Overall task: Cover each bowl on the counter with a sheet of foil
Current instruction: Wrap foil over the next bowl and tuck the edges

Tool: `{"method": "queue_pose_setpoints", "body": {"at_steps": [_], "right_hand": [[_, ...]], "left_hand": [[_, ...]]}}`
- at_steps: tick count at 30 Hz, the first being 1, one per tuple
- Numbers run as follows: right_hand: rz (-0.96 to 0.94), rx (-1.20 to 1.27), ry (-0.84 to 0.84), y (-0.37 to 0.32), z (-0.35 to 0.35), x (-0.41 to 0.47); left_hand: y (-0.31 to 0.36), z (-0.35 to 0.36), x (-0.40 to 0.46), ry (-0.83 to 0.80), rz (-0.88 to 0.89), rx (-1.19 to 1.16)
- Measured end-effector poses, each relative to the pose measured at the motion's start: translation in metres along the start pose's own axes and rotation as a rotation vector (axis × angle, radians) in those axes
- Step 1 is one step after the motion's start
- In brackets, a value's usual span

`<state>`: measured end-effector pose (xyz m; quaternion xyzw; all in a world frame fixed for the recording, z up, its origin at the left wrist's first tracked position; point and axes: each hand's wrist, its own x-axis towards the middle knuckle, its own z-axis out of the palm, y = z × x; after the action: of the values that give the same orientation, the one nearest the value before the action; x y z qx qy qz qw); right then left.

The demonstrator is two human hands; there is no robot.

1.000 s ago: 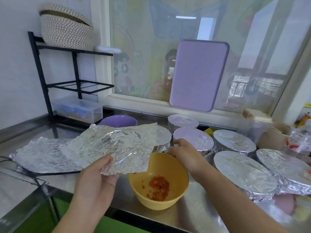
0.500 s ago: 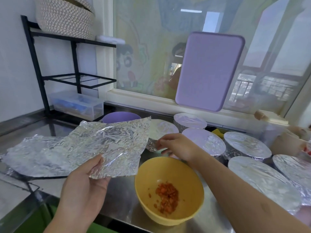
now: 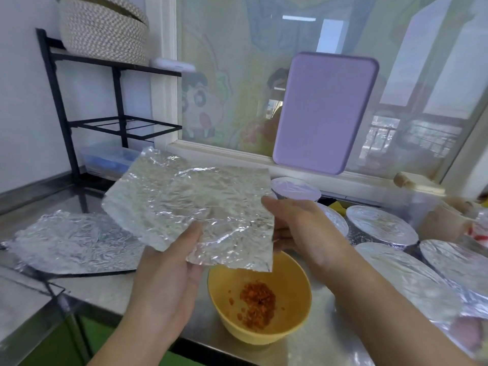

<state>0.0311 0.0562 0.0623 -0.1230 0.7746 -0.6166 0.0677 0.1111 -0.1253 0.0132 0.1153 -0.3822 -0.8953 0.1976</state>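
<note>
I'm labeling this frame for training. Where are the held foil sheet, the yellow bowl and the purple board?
Foil sheet point(image 3: 190, 204): head view, crinkled middle.
Yellow bowl point(image 3: 290, 294): head view, inner wall right of the food.
Purple board point(image 3: 322, 112): head view, centre of its face.

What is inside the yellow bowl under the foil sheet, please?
The yellow bowl holds a small heap of orange-red crumbs. The foil sheet held above hides its far rim.

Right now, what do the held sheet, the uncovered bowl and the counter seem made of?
Held sheet: thin aluminium foil, shiny and finely crinkled. Yellow bowl: probably plastic, opaque with a smooth matte look. Counter: likely stainless steel, grey with dull reflections.
</note>
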Motion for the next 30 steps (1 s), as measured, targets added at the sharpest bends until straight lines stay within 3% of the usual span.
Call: {"method": "queue_pose_setpoints", "body": {"at_steps": [3,8,15,18,20,23,25,28,30], "right_hand": [[-0.005,-0.039,0.149,0.005,-0.012,-0.016],[0.109,-0.113,0.301,0.027,-0.041,-0.047],[0.238,-0.111,0.259,0.045,-0.050,-0.087],[0.265,-0.144,0.213,0.052,-0.049,-0.094],[0.273,-0.178,0.186,0.053,-0.048,-0.097],[0.266,-0.190,0.194,0.055,-0.047,-0.096],[0.252,-0.218,0.216,0.055,-0.044,-0.095],[0.241,-0.206,0.247,0.058,-0.039,-0.092],[0.249,-0.196,0.248,0.060,-0.037,-0.091]], "left_hand": [[-0.003,0.008,-0.016,-0.093,-0.010,0.091],[0.017,-0.013,-0.015,0.061,0.054,0.292],[0.018,-0.049,-0.026,0.094,-0.120,0.637],[0.022,-0.048,-0.033,0.104,-0.022,0.869],[0.025,-0.042,-0.037,0.080,0.151,1.085],[0.024,-0.026,-0.039,-0.120,0.482,1.400],[0.017,-0.009,-0.036,-0.342,0.577,1.557],[0.000,0.013,-0.027,-0.605,0.493,1.794],[-0.011,0.018,-0.021,-0.677,0.357,1.916]]}}
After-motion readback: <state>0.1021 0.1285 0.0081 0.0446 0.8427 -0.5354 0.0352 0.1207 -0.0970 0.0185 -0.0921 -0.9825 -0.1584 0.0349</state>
